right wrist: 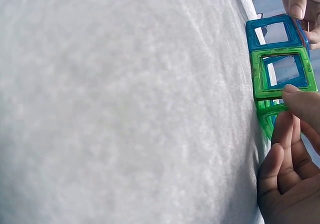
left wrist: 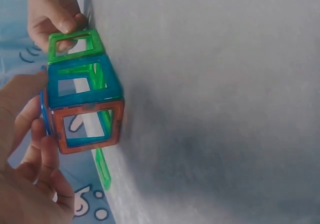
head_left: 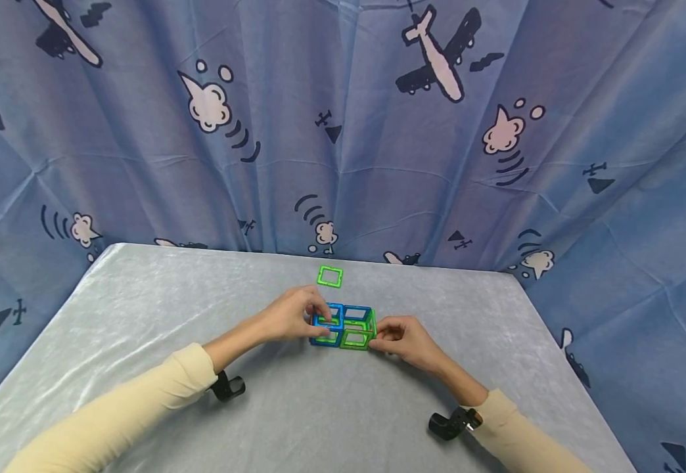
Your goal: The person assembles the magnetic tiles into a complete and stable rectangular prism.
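Note:
A two-cube block of hollow magnetic tiles (head_left: 341, 337) stands on the table, its left part mostly blue and its right part green. At the left end is an orange tile (left wrist: 119, 124). My left hand (head_left: 292, 315) grips the blue tile (head_left: 341, 316) on top of the left cube between thumb and fingers. At the right end my right hand (head_left: 411, 338) pinches the green tiles, its thumb on the front green tile (right wrist: 257, 73) and its fingers at the end side. The top of the right cube shows as an opening.
A loose green square tile (head_left: 330, 285) lies behind the block, near the table's back edge. A pale grey cloth covers the table (head_left: 296, 407). Behind it hangs a blue curtain (head_left: 366, 144) printed with planes. Both wrists wear black camera mounts (head_left: 227, 387).

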Demonstrator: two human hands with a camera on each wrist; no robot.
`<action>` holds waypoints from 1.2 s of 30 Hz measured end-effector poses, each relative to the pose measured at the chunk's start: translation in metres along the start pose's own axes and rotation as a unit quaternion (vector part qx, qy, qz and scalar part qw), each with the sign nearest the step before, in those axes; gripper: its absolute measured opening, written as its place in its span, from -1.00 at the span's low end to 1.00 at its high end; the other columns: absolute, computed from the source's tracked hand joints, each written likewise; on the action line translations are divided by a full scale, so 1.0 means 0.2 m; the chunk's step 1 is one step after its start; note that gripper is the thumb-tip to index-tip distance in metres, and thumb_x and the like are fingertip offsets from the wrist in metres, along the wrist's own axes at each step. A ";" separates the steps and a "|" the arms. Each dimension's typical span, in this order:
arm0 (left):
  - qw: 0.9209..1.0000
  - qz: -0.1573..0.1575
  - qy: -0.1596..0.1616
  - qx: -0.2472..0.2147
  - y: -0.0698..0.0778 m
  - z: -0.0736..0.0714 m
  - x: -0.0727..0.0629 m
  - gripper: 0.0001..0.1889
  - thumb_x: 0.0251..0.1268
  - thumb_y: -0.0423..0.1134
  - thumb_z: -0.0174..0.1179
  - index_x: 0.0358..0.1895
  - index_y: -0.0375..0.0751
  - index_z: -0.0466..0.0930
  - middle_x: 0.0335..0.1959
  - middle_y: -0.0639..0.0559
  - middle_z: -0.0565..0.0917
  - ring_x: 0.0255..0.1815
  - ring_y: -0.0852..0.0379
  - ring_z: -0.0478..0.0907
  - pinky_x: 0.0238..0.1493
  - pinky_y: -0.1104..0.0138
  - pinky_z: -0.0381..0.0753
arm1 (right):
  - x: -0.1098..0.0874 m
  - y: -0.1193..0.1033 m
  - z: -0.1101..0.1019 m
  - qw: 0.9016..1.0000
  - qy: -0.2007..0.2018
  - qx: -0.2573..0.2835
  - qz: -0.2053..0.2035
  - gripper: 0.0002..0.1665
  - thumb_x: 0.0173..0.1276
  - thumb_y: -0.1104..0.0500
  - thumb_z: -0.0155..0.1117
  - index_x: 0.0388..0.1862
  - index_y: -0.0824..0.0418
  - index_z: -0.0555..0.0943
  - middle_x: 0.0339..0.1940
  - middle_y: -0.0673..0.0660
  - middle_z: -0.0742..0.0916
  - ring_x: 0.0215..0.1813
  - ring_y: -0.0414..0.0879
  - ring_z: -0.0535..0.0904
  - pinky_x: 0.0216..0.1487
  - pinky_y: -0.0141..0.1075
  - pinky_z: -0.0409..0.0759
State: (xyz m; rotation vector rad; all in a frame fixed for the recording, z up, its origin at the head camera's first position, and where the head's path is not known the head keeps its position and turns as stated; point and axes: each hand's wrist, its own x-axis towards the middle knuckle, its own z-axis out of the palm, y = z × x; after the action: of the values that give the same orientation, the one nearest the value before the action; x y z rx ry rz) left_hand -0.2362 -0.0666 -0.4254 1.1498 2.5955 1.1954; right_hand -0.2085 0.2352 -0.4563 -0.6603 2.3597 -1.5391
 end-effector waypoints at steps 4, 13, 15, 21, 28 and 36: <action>1.000 -0.001 0.011 -0.024 -0.02 -0.01 0.00 -0.72 0.10 -0.23 0.57 -0.16 -0.21 0.73 -0.21 -0.02 0.62 -0.22 0.04 0.54 -0.20 0.20 0.58 | 0.00 0.00 0.00 1.000 0.001 0.000 0.000 -0.83 0.31 0.37 0.46 -0.13 0.40 0.73 -0.40 0.21 0.71 -0.47 -0.18 0.50 -0.52 -0.44 0.42; 0.994 -0.012 0.049 -0.098 -0.11 -0.06 0.04 -0.68 0.15 -0.24 0.53 -0.03 -0.16 0.72 -0.15 -0.12 0.66 -0.16 -0.11 0.59 -0.14 0.01 0.59 | 0.00 0.01 0.01 1.000 0.002 0.000 0.002 -0.82 0.31 0.36 0.47 -0.13 0.39 0.73 -0.39 0.26 0.72 -0.47 -0.20 0.51 -0.51 -0.44 0.42; 0.992 -0.018 0.063 -0.105 -0.14 -0.07 0.05 -0.68 0.17 -0.23 0.52 -0.02 -0.16 0.72 -0.14 -0.14 0.66 -0.15 -0.12 0.59 -0.14 0.03 0.58 | 0.00 0.01 0.00 1.000 0.003 0.002 0.004 -0.82 0.31 0.35 0.47 -0.13 0.39 0.73 -0.38 0.26 0.72 -0.47 -0.20 0.51 -0.52 -0.44 0.42; 0.990 -0.049 0.088 -0.102 -0.24 -0.09 0.09 -0.66 0.22 -0.26 0.49 0.01 -0.33 0.70 -0.13 -0.20 0.67 -0.16 -0.09 0.59 -0.09 0.12 0.58 | 0.00 0.01 0.00 1.000 0.004 0.004 0.011 -0.82 0.31 0.35 0.47 -0.13 0.38 0.74 -0.39 0.24 0.72 -0.48 -0.19 0.51 -0.52 -0.43 0.41; 0.987 -0.103 0.084 -0.090 -0.34 -0.09 0.19 -0.65 0.18 -0.32 0.51 0.01 -0.38 0.70 -0.14 -0.26 0.66 -0.17 -0.08 0.59 -0.12 0.17 0.59 | 0.00 -0.01 0.00 1.000 0.008 0.008 0.022 -0.82 0.31 0.37 0.46 -0.13 0.39 0.73 -0.38 0.23 0.72 -0.47 -0.19 0.51 -0.50 -0.43 0.43; 0.988 -0.124 0.071 -0.064 -0.41 -0.05 0.28 -0.68 0.13 -0.29 0.54 -0.05 -0.29 0.74 -0.17 -0.14 0.66 -0.17 -0.02 0.59 -0.08 0.17 0.58 | 0.00 -0.01 0.01 1.000 0.008 0.009 0.019 -0.83 0.31 0.39 0.45 -0.13 0.40 0.73 -0.38 0.23 0.72 -0.46 -0.19 0.53 -0.49 -0.43 0.46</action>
State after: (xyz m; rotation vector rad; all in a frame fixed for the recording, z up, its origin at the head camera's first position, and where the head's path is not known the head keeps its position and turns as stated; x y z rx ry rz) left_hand -0.3292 -0.0710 -0.4607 0.7164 2.6182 1.4063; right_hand -0.2071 0.2339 -0.4550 -0.5992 2.3536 -1.5531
